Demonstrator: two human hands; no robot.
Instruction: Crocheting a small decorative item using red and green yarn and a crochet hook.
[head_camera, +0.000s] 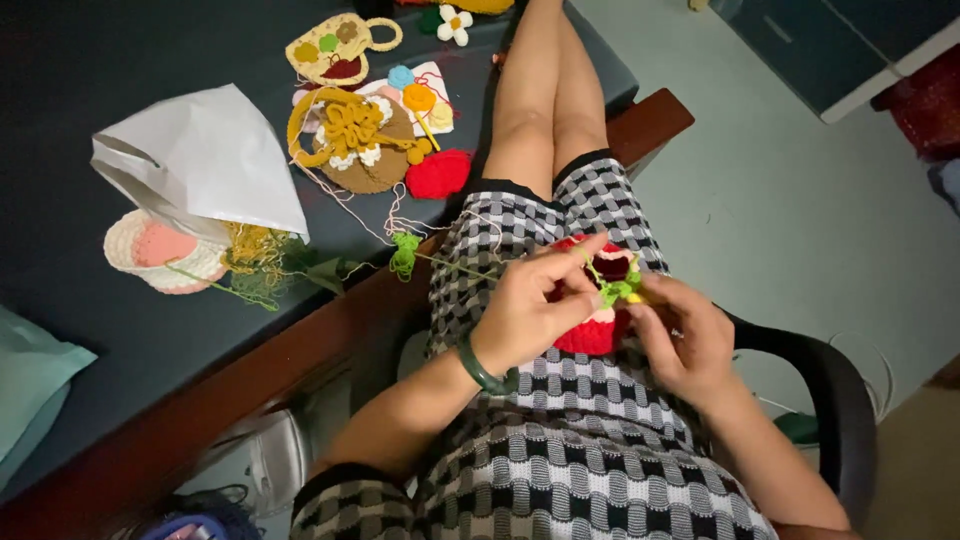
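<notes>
L hand (535, 305) pinches red crochet piece (592, 333) w/ green yarn (615, 291) at fingertips; R hand (680, 340) just beside, fingers pressed on yarn; dark bracelet (480, 368) behind L grip

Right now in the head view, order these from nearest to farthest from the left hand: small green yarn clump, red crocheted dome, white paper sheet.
1. Small green yarn clump, at the table edge.
2. Red crocheted dome, farther up the table.
3. White paper sheet, far left.

The left hand is over the lap.
</notes>
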